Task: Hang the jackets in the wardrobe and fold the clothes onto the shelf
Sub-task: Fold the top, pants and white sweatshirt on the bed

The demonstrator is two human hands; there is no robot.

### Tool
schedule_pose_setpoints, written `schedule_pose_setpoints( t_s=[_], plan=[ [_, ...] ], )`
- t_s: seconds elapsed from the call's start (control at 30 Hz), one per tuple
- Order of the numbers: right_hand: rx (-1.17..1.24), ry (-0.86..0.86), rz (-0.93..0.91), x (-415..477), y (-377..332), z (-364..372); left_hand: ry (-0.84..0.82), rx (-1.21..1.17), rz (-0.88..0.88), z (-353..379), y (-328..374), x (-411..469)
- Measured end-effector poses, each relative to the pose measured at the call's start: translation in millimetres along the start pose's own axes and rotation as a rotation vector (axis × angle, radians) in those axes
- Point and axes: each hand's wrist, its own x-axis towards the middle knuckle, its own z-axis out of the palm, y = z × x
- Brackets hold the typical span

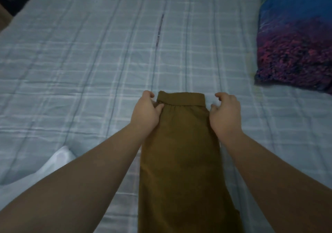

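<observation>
The brown trousers (pixel 181 142) are lying flat on the checked bedspread (pixel 89 62), running lengthwise between both hands. The left hand (pixel 146 113) is pinching the waistband corner; the right hand (pixel 225 113) is hovering beside the opposite edge, fingers curled, gripping nothing. Both corners probably need matching grips, so the fold is landing square.

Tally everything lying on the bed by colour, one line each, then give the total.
Olive-brown: 1, the folded trousers, held at the waistband by the left hand and the right hand
Blue and purple: 1, the pillow
White: 1, the cloth at the near left edge
Total: 3, all on the checked bedspread
</observation>
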Motion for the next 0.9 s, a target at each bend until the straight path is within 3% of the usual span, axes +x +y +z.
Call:
schedule_pose_setpoints(
  t_s=[0.07, 0.13, 0.23, 0.37, 0.7, 0.9],
  plan=[
    [-0.006, 0.031, -0.153, -6.7, 1.1, 1.5, 0.168, 0.199, 0.186, 4.8, -8.9, -9.1],
    [-0.037, -0.065, -0.305, -18.3, -3.1, 4.0, 0.272, 0.28, 0.416, 6.8, -9.9, -22.8],
    [-0.221, -0.259, -0.436, -28.4, -6.6, 18.7, 0.056, 0.415, 0.613, 19.5, -8.9, -37.1],
    [-0.409, -0.354, -0.452, -28.2, 3.3, 39.8, -0.137, 0.612, 0.523, 42.7, -23.0, -33.1],
    [-0.496, -0.317, -0.483, -29.8, 19.9, 59.3, -0.075, 0.673, 0.538, 60.5, -43.9, -25.7],
    [-0.423, -0.319, -0.423, -85.9, 7.7, 24.1, -0.119, 0.573, 0.471, 43.1, -41.2, -92.1]
  ],
)
